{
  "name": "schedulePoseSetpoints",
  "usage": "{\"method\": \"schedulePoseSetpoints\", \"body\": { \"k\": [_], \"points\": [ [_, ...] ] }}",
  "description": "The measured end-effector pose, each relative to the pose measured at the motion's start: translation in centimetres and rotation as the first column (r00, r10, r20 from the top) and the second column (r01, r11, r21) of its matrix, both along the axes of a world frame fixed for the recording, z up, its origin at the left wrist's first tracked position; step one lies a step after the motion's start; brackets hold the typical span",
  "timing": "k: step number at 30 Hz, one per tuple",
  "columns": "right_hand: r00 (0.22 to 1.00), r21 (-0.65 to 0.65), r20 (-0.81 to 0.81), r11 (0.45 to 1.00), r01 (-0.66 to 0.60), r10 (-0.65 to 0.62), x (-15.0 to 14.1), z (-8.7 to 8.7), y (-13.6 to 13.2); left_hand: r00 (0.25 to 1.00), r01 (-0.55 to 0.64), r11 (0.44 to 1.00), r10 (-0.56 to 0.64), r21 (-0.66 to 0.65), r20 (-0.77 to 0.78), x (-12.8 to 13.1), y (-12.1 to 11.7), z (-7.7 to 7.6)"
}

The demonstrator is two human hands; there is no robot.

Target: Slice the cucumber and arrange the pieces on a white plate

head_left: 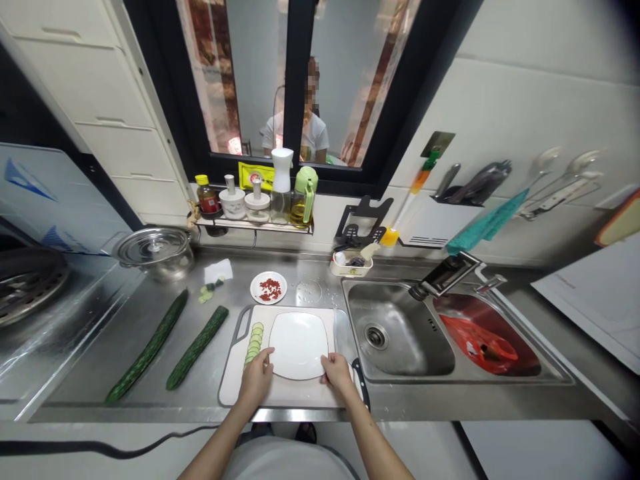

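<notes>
A white square plate with rounded corners [299, 345] is over the cutting board [300, 393], held at its two sides. My left hand [257, 379] grips the plate's left edge between thumb and fingers. On the opposite edge, my right hand [337, 373] pinches the rim the same way. Whether the plate touches the board I cannot tell. A row of overlapping cucumber slices [255, 340] lies on the board left of the plate, partly behind my left hand. Beside my right hand rests a knife with a black handle [361, 383]; its blade is mostly hidden.
Two whole cucumbers [150, 350] lie on the steel counter at left. Behind the board stands a small plate of red bits [269, 288]. A lidded pot [155, 253] is at back left, a seasoning shelf [255, 225] under the window, a double sink [400, 333] at right.
</notes>
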State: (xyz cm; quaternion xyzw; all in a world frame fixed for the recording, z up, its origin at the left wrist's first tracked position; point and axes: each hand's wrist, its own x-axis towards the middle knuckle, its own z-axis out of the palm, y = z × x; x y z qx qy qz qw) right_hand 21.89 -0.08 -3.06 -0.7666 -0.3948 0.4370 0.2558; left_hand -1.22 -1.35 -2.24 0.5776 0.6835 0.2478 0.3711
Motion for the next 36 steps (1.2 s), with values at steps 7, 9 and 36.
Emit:
{"method": "schedulePoseSetpoints", "body": {
  "k": [7, 9, 36],
  "points": [
    [0.982, -0.072, 0.168, 0.995, -0.074, 0.085, -0.2, 1.0, 0.4, 1.0, -0.009, 1.0, 0.009, 0.011, 0.005, 0.1, 0.0, -0.2],
    [0.969, -0.097, 0.217, 0.99, -0.102, 0.121, -0.2, 1.4, 0.6, 1.0, -0.008, 1.0, 0.008, 0.013, 0.003, 0.1, -0.1, -0.2],
    [0.783, 0.012, 0.57, 0.95, -0.311, 0.249, 0.9, 5.4, -0.5, 0.875, -0.182, 0.979, 0.118, -0.091, -0.47, -4.5, -2.1, 1.5]
  ]
}}
